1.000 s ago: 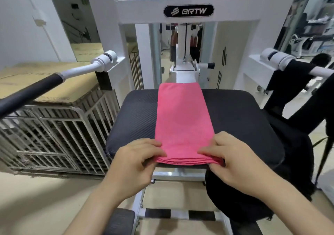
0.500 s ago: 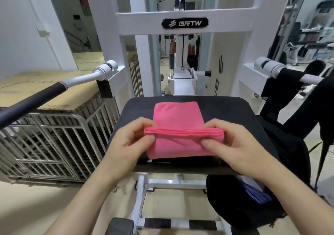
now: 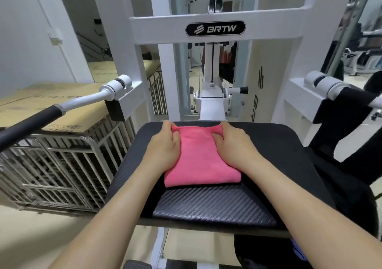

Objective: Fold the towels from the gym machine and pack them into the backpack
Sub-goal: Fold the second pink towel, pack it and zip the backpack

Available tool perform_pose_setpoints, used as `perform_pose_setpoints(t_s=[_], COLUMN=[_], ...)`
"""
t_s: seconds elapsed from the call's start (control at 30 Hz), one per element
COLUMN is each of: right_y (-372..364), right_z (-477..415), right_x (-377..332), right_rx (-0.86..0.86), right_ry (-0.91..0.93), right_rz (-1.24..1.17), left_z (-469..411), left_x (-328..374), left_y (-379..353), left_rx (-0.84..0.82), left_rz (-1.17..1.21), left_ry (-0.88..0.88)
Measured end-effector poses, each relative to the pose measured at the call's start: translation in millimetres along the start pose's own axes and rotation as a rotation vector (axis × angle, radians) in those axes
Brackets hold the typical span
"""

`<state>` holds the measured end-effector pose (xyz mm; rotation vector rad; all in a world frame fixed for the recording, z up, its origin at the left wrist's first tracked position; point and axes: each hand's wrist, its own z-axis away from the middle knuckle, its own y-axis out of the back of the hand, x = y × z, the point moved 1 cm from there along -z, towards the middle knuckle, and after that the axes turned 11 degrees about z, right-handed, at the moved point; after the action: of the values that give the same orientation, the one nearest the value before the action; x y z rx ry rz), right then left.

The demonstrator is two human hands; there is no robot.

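Both forearms reach straight out over the black seat pad (image 3: 213, 206) of the gym machine (image 3: 215, 29), palms down, wrists low. The left hand (image 3: 165, 146) and the right hand (image 3: 235, 146) rest on the two sides of the pink towel (image 3: 199, 163), which lies folded into a thick rectangle in the middle of the pad, its far edge close to the pad's far edge. At the towel's far corners the fingers (image 3: 173, 133) of each hand curl in narrowly and pinch the cloth, bunching it a little. The thumbs are tucked under the hands, so I can't see how they sit. The hands cover the towel's side edges, and only its near edge shows whole. Below the pad's near right corner a dark bulk, apparently the backpack (image 3: 264, 252), is cut off by the frame, and its opening is hard to make out. Black fabric (image 3: 347, 103) hangs over the handle on the right.
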<state>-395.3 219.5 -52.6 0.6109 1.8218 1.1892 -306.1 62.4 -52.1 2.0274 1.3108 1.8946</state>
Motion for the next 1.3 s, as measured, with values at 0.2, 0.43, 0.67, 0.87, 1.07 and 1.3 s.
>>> perform_pose_setpoints(t_s=[0.2,0.43,0.67,0.87,1.07,1.3], right_y=[0.9,9.7,39.9,52.5,43.3,37.8], right_z=[-4.6,-1.9,-26.2,-32.4,-23.1,-4.1], right_x=[-0.2,4.3,12.4,-5.6,-12.4,-0.6], right_rx=[-0.014,0.02,-0.342,-0.599,-0.297,-0.253], right_ry=[-0.011,0.002,0.119,0.266,0.446,0.394], right_rz=[0.084,0.328,0.088,0.047,0.024,-0.121], left_z=[-7.4,-8.5,-21.9,-9.9,10.4,40.8], left_x=[0.7,-3.3,-5.9,7.6,2.9,0.3], left_y=[-6.2,-12.1,1.9,11.3,13.8,16.0], left_rx=[0.01,0.096,-0.252,-0.294,-0.066,-0.147], left_rz=[-0.214,-0.521,-0.096,0.086,0.396,0.279], left_ry=[-0.013,-0.098,-0.045,-0.095,-0.114,0.126])
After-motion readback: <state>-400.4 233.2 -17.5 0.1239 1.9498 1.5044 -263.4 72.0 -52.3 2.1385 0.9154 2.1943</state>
